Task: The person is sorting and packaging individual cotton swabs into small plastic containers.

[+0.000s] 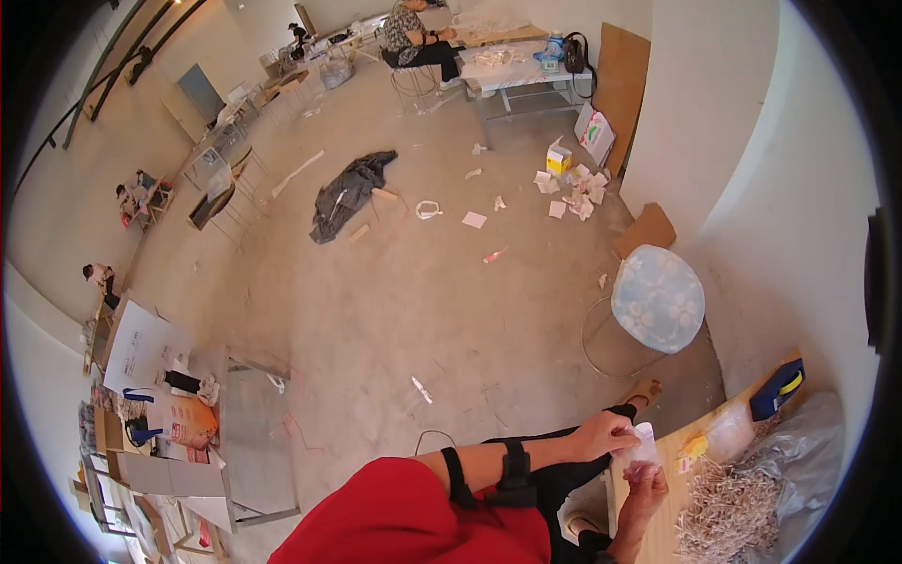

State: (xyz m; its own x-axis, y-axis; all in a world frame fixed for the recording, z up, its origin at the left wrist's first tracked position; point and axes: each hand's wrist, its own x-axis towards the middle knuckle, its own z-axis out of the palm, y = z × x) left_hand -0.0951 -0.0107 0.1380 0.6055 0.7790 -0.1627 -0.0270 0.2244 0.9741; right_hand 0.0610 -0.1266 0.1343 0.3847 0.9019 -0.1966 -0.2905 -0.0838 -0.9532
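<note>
Small translucent packet [646,442] is between both hands, above the near edge of the wooden table [670,438]. Left hand [606,435] has thumb and fingertips pinched on its upper side; right hand [645,485] is closed on the lower end, fingers curled in. Looks mid-piece to me: one unit in hand, both hands on it, not set down. Contents can't be confirmed; film is glossy and small at this range, so it may be loaded or not. Just past the fingers, a yellow-and-white packet [692,451] lies on the wood, beside a pale clear plastic bundle [730,432]. Next to those, a big heap of thin tan pieces [728,515] sits loose, so plenty of stock is left by the look of it; no fair count of done vs. remaining from here. Blue tape dispenser [778,387] with a yellow roll stands at the far end. Containers: large grey-clear plastic bag [819,456] slumps against the heap, contents unclear. Further out, yellow-and-white box [558,158] is on the floor with pale paper sheets [584,195] scattered round it, inside not readable. Across on the left-hand table, an orange-and-white tote bag [183,419] with blue straps stands near a cardboard box [178,476]; can't see into the tote.
</note>
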